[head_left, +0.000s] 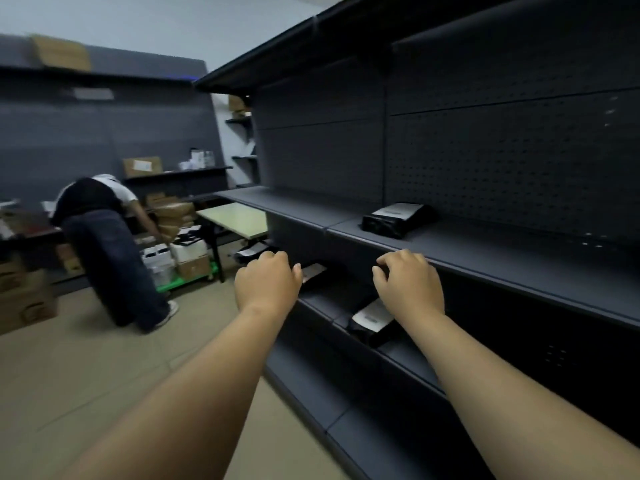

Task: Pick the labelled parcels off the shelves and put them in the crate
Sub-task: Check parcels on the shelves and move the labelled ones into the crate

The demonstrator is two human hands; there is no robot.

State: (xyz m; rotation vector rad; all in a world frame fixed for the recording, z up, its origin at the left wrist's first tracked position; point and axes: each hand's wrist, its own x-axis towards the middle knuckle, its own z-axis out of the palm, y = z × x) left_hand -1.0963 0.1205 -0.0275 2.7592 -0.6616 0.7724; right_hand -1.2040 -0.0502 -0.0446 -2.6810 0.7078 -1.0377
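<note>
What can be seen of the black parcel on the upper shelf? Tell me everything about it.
The black parcel is a glossy, plastic-looking bag, slightly crumpled, with a white label on its upper face; the print is too blurred to read. It lies flat, alone, on the grey shelf in front of the perforated back panel, angled to the shelf edge. Neither hand touches it.

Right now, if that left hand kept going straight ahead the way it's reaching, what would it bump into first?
Probably the black parcel with a white label lying on the lower shelf just past the left hand. Its fingers curl downward, and depth is hard to judge here.
</note>
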